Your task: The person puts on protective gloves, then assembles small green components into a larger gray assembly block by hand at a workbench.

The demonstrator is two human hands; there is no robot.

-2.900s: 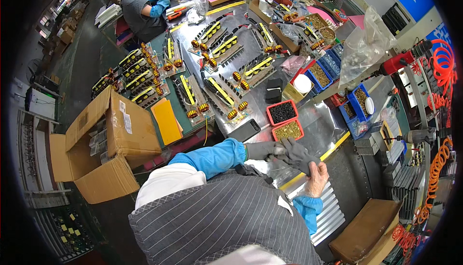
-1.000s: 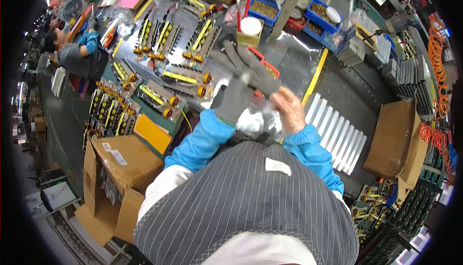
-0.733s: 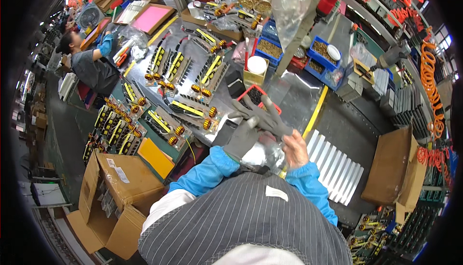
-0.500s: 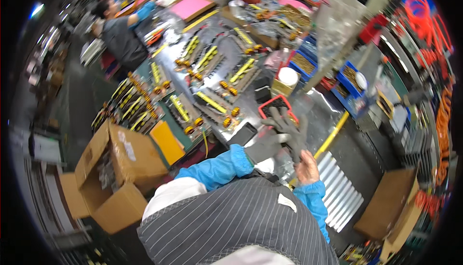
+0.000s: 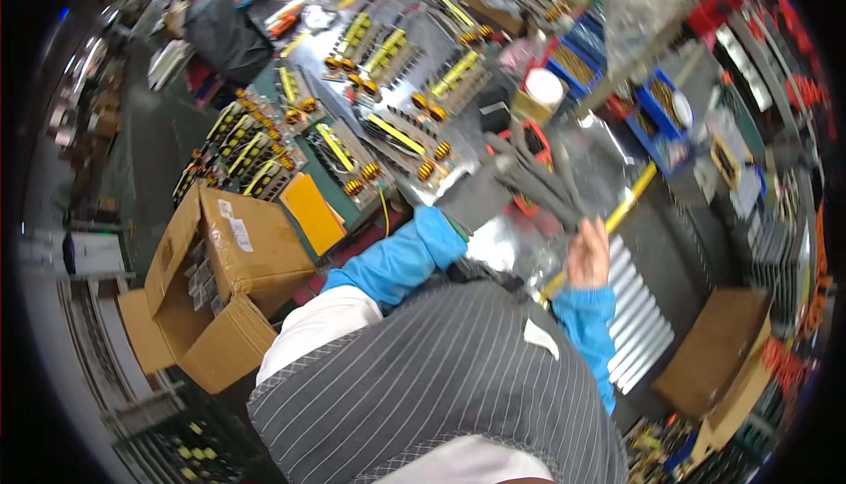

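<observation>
My left hand (image 5: pixel 469 199), in a dark grey work glove below a blue sleeve, reaches over the metal bench. Its fingers are blurred and merge with a loose-looking grey glove (image 5: pixel 542 183), so I cannot tell whether they grip it. My bare right hand (image 5: pixel 589 255) is closed at the cuff end of that glove. The grey glove's fingers point away from me, toward a small red bin (image 5: pixel 535 142), which it partly covers.
Several circuit assemblies with yellow parts and copper coils (image 5: pixel 397 134) lie on the bench. An open cardboard box (image 5: pixel 247 242) stands left, near an orange sheet (image 5: pixel 313 214). Blue bins (image 5: pixel 577 63) hold small parts. White tubes (image 5: pixel 645 325) lie at right. A person (image 5: pixel 225 44) works far left.
Both hands and the grey glove have moved forward and slightly apart, over the red bin. The view has shifted too. My right hand stays at the glove's cuff.
</observation>
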